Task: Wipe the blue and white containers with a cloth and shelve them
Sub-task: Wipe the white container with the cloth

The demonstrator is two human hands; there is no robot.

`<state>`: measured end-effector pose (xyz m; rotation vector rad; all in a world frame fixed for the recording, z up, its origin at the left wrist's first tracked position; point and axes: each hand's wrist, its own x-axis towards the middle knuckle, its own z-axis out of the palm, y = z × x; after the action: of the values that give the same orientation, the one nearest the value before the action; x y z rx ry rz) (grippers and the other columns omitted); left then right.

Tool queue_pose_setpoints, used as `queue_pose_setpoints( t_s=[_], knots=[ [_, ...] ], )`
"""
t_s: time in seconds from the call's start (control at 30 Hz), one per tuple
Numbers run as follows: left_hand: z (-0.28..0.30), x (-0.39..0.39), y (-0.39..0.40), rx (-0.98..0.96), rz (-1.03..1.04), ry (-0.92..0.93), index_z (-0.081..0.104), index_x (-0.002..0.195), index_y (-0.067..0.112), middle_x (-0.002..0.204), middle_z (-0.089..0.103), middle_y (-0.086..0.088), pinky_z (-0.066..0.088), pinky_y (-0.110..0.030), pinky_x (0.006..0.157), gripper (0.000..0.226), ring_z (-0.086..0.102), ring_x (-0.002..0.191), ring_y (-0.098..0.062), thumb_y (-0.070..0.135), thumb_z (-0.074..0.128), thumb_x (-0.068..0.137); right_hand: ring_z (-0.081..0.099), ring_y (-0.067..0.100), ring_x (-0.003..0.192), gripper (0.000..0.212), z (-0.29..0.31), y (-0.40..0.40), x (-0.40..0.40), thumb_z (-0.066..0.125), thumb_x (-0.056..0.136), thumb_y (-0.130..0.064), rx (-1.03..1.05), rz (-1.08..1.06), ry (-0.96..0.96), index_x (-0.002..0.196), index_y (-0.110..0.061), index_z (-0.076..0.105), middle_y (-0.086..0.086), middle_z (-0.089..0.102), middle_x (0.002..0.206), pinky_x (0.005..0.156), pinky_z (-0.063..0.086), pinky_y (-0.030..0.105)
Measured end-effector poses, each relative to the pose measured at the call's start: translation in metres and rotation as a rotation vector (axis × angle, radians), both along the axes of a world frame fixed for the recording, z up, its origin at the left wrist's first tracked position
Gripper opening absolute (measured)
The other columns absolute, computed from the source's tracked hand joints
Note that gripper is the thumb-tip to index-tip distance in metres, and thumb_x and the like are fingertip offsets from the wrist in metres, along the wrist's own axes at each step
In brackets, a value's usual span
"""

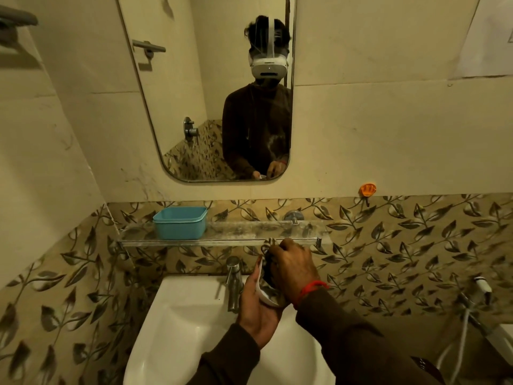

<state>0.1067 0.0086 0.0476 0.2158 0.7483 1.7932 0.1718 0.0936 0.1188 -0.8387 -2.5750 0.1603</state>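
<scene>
A blue container (180, 222) stands upright on the left part of the glass shelf (238, 234). Over the sink, my left hand (256, 307) holds a white container (262, 290) from below, tilted on its side; only its rim shows. My right hand (294, 268) presses a dark patterned cloth (268, 255) into the white container from above. The cloth's top end pokes up just under the shelf's front edge. Most of the white container is hidden between my two hands.
A white sink (172, 315) with a chrome tap (233, 282) lies below the shelf. A mirror (216, 87) hangs above it. An orange hook (367, 189) sits on the wall at right, and a hand spray with hose (481, 286) hangs lower right.
</scene>
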Motion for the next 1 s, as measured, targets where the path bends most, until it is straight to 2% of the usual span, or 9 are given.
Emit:
queue_pose_setpoints(
  t_s=[0.2,0.3,0.43,0.5,0.6,0.73,0.87,0.93,1.0],
  knots=[
    [0.013,-0.010,-0.005,0.021,-0.040,0.010,0.061,0.135,0.010,0.135,0.063,-0.025,0.058,-0.047,0.087,0.052,0.064,0.120,-0.038,0.043,0.053,0.095,0.049,0.034,0.116,0.044,0.005,-0.007,-0.002,0.057,0.088,-0.023,0.008,0.063,0.028,0.130,-0.011,0.052,0.014,0.054,0.127,0.098,0.035,0.040],
    [0.012,-0.017,-0.008,0.016,-0.053,0.045,0.067,0.127,0.008,0.126,0.069,-0.023,0.059,-0.046,0.084,0.051,0.072,0.106,-0.034,0.041,0.054,0.092,0.045,0.032,0.120,0.042,0.013,-0.004,0.003,0.051,0.092,-0.019,-0.039,0.174,-0.023,0.133,-0.010,0.049,0.015,0.053,0.132,0.100,0.035,0.037],
    [0.005,-0.026,-0.011,0.019,-0.047,0.033,0.078,0.108,0.007,0.109,0.075,-0.021,0.061,-0.041,0.073,0.050,0.075,0.091,-0.031,0.044,0.048,0.095,0.050,0.028,0.116,0.035,0.021,-0.005,0.015,0.053,0.092,-0.014,-0.096,0.424,-0.083,0.126,-0.010,0.058,0.013,0.060,0.125,0.098,0.033,0.030],
    [0.004,-0.029,-0.013,0.017,-0.053,0.038,0.080,0.102,0.006,0.101,0.076,-0.022,0.061,-0.041,0.065,0.057,0.076,0.085,-0.033,0.048,0.041,0.098,0.051,0.027,0.113,0.033,0.022,-0.010,0.017,0.057,0.091,-0.016,-0.130,0.545,-0.154,0.123,-0.010,0.060,0.012,0.061,0.122,0.098,0.037,0.033],
    [0.007,-0.028,-0.011,0.028,-0.046,0.022,0.079,0.102,0.007,0.097,0.076,-0.022,0.059,-0.040,0.060,0.060,0.075,0.081,-0.033,0.048,0.035,0.102,0.050,0.028,0.112,0.033,0.027,-0.009,0.017,0.058,0.091,-0.018,-0.121,0.596,-0.206,0.123,-0.010,0.061,0.013,0.059,0.122,0.097,0.040,0.038],
    [0.019,-0.022,-0.004,0.025,-0.035,0.040,0.076,0.110,0.008,0.113,0.071,-0.023,0.059,-0.042,0.075,0.053,0.072,0.096,-0.033,0.044,0.037,0.103,0.052,0.028,0.102,0.028,0.032,-0.005,0.015,0.057,0.090,-0.016,-0.029,0.491,-0.123,0.116,-0.011,0.064,0.015,0.058,0.113,0.088,0.047,0.041],
    [0.038,-0.018,0.000,0.059,-0.025,0.145,0.062,0.136,0.018,0.138,0.063,-0.016,0.055,-0.044,0.095,0.046,0.062,0.126,-0.031,0.044,0.046,0.101,0.059,0.035,0.093,0.024,0.036,0.007,0.010,0.060,0.090,-0.016,0.154,0.235,0.008,0.107,-0.001,0.067,0.019,0.059,0.108,0.079,0.054,0.041],
    [0.043,-0.017,0.004,0.045,0.016,0.209,0.056,0.141,0.027,0.142,0.061,-0.009,0.053,-0.046,0.100,0.045,0.059,0.130,-0.028,0.044,0.047,0.101,0.060,0.037,0.093,0.028,0.036,0.009,0.008,0.065,0.087,-0.018,0.214,0.150,-0.051,0.109,0.000,0.064,0.019,0.058,0.108,0.080,0.053,0.041],
    [0.047,-0.017,0.005,0.038,0.043,0.274,0.054,0.143,0.033,0.145,0.059,-0.003,0.055,-0.042,0.097,0.044,0.057,0.131,-0.024,0.043,0.045,0.100,0.057,0.037,0.102,0.042,0.033,0.009,0.004,0.072,0.081,-0.024,0.203,0.071,-0.170,0.115,-0.003,0.060,0.019,0.054,0.116,0.090,0.049,0.044]
  ],
)
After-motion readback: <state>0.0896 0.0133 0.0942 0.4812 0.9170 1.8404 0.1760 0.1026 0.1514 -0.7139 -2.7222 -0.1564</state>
